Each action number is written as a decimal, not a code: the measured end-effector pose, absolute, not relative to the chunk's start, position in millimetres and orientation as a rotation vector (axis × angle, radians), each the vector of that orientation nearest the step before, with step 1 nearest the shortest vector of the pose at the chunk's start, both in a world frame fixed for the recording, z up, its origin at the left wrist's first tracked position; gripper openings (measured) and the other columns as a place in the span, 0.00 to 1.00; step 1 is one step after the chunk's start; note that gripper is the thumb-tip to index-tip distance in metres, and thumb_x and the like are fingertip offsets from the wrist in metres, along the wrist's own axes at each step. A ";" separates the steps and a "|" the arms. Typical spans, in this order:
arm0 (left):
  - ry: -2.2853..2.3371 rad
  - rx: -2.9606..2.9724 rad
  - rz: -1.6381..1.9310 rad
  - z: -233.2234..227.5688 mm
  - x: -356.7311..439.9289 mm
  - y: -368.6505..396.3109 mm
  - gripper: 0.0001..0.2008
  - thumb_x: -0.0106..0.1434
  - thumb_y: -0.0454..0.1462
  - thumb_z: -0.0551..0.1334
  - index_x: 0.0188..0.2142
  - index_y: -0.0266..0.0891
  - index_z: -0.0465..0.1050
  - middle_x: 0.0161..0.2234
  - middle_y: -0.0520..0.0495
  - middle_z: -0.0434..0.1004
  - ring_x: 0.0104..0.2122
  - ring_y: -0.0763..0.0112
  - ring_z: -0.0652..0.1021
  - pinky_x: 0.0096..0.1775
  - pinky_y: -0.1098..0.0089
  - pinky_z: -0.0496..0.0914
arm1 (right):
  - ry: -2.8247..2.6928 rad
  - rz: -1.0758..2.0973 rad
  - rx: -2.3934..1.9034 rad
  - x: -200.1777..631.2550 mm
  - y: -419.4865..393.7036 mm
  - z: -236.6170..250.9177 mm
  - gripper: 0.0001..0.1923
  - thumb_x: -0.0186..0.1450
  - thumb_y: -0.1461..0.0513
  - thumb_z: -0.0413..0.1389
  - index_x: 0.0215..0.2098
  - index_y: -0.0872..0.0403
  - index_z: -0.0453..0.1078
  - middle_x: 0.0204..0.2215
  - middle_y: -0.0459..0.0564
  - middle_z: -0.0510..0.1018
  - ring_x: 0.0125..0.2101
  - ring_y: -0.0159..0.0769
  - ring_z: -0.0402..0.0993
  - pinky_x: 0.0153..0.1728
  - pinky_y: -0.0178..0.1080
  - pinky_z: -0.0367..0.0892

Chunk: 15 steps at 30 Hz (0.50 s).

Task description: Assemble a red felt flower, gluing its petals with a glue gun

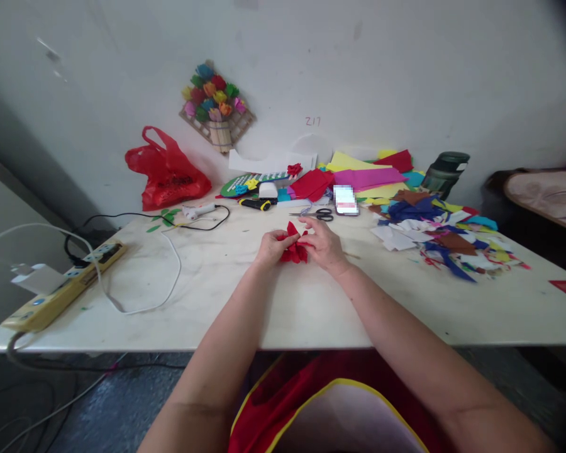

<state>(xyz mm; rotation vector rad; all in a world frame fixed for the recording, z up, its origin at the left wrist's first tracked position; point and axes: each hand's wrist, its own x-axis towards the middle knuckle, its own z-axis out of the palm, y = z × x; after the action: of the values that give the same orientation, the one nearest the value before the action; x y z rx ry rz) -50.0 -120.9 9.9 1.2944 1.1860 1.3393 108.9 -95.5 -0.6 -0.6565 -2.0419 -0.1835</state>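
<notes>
One crumpled red paper flower (pixel 294 250)

Phone (pixel 345 200) screen blurred, perhaps deliberately

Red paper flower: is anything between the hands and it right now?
Nothing visible. The left hand and right hand both hold the red paper flower directly, low over the table. The scissors and phone lie beyond the hands; the paper scraps lie to the right, apart from them.
</notes>
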 end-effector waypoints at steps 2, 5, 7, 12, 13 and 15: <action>1.165 1.282 1.343 10.2 -49.4 -121.7 0.19 0.44 0.48 0.69 0.20 0.36 0.67 0.16 0.53 0.65 0.17 0.78 0.63 0.22 0.73 0.55 | -2.038 -0.188 -0.652 108.8 -95.6 -0.4 0.10 0.62 0.66 0.53 0.27 0.52 0.74 0.51 0.51 0.72 0.41 0.40 0.70 0.41 0.44 0.71; 1.177 1.276 1.354 9.6 -48.8 -121.2 0.18 0.44 0.48 0.69 0.19 0.36 0.67 0.16 0.53 0.65 0.16 0.79 0.63 0.21 0.73 0.55 | -2.043 -0.180 -0.660 108.8 -95.4 -0.3 0.10 0.61 0.67 0.53 0.26 0.52 0.74 0.52 0.51 0.72 0.41 0.40 0.70 0.41 0.44 0.71; 1.203 1.264 1.369 8.3 -48.7 -119.5 0.18 0.44 0.47 0.70 0.19 0.36 0.67 0.15 0.54 0.64 0.16 0.78 0.63 0.21 0.73 0.55 | -2.049 -0.158 -0.669 108.9 -95.4 -0.3 0.09 0.61 0.67 0.53 0.27 0.51 0.74 0.52 0.50 0.72 0.41 0.40 0.70 0.42 0.44 0.70; 1.211 1.282 1.345 5.8 -50.2 -116.6 0.18 0.45 0.48 0.69 0.21 0.36 0.67 0.16 0.53 0.65 0.16 0.78 0.64 0.21 0.73 0.55 | -2.063 -0.092 -0.678 108.5 -97.2 0.2 0.10 0.61 0.67 0.52 0.27 0.51 0.74 0.53 0.50 0.71 0.42 0.40 0.69 0.43 0.45 0.70; 1.215 1.287 1.321 6.0 -50.6 -116.7 0.18 0.44 0.48 0.69 0.21 0.36 0.67 0.16 0.53 0.65 0.16 0.78 0.64 0.21 0.73 0.55 | -2.068 -0.087 -0.681 108.3 -97.8 0.4 0.11 0.61 0.66 0.52 0.27 0.51 0.74 0.53 0.50 0.71 0.42 0.41 0.69 0.42 0.45 0.70; 1.242 1.287 1.290 6.5 -51.1 -117.1 0.19 0.43 0.47 0.70 0.19 0.37 0.66 0.15 0.54 0.63 0.16 0.78 0.63 0.20 0.73 0.53 | -2.083 -0.090 -0.683 107.8 -99.2 0.9 0.11 0.62 0.66 0.52 0.27 0.51 0.74 0.52 0.50 0.71 0.43 0.41 0.70 0.42 0.45 0.71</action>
<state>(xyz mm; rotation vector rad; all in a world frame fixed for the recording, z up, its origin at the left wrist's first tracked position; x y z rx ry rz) -51.1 -117.1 6.5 1.2872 1.2424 1.2899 107.8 -99.2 0.9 -0.6827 -2.0831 -0.0902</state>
